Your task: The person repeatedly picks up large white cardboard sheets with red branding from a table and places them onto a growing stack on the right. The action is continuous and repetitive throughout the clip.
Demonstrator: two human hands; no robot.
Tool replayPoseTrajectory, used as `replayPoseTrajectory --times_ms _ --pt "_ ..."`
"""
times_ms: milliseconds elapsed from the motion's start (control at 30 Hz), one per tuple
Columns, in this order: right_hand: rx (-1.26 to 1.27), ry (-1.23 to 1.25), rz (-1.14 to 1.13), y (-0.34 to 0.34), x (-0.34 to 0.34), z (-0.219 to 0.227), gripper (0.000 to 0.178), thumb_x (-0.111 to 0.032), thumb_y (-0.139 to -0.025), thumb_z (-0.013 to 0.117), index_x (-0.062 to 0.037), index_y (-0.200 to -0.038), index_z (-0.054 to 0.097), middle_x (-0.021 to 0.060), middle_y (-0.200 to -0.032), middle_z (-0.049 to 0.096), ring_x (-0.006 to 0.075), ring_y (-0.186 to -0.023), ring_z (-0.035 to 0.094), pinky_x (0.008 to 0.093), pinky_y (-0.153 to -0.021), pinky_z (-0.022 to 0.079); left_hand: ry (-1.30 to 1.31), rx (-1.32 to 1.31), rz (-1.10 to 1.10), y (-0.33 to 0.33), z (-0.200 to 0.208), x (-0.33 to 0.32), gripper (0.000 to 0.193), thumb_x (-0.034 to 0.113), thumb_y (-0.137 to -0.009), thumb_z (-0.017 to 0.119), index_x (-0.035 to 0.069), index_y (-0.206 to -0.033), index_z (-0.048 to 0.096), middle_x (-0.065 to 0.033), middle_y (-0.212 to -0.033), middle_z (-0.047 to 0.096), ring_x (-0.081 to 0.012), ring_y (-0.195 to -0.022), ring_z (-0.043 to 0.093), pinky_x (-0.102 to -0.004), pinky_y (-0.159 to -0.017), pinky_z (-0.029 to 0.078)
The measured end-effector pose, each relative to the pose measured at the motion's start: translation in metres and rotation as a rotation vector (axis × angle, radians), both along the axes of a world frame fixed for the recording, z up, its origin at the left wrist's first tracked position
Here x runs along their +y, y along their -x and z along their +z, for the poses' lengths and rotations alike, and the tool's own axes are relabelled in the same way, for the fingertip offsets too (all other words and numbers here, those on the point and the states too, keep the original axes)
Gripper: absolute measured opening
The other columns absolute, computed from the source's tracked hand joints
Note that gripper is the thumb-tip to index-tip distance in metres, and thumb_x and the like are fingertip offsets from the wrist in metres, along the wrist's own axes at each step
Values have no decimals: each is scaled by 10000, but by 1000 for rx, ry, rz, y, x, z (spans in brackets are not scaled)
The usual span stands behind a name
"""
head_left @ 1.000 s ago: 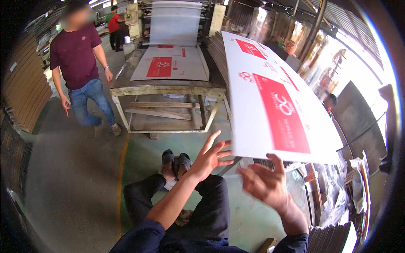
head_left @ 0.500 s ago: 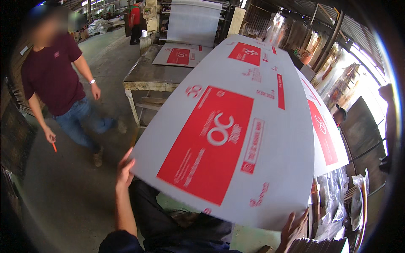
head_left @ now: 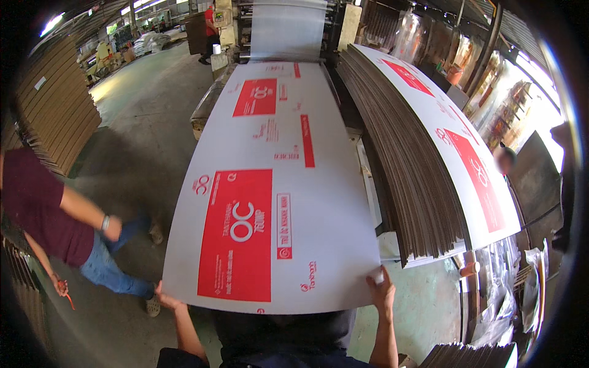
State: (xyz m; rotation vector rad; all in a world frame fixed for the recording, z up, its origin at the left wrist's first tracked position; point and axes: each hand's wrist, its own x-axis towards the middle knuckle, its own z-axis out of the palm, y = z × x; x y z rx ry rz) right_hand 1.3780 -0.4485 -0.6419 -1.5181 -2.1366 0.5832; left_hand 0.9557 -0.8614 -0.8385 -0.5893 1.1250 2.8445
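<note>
Bearing red rectangles point(head_left: 235, 245) and lettering point(head_left: 308, 277), the long sheet point(head_left: 291, 184) is white

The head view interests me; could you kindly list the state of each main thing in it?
Printed sheet: printed side up, held at near corners.
Left hand: gripping near left corner.
Right hand: gripping near right corner.
Sheet stack at right: piled high, print facing up.
Clear plastic: crumpled.
Brown boards at left: stacked.

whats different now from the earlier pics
The left hand, empty a second ago, and the right hand now hold the near corners of a printed sheet. Its far end swung left toward the machine in the last half second. A co-worker in maroon moved toward the picture's left edge. The brown stack still stands at the right.
</note>
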Motion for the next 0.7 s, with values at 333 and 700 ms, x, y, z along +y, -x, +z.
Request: replayPoseTrajectory --times_ms 333,700 --pt "-12 211 -153 -70 -58 -30 578 -174 -757 722 5 -1261 503 189 -789 661 190 -708 631 318 -646 495 5 64 -60 -85 54 -56 430 402 -823 480 28 -1010 576 -79 -981 580 -262 -946 544 -400 -809 436" --pt "20 65 -84 16 35 -51 476 -300 -810 673 -6 -1170 573 118 -625 592 113 -544 514 309 -527 443 187 55 81 39 -4 42 334 319 -835 491 30 -971 590 -102 -923 593 -269 -860 577 -414 -739 481"
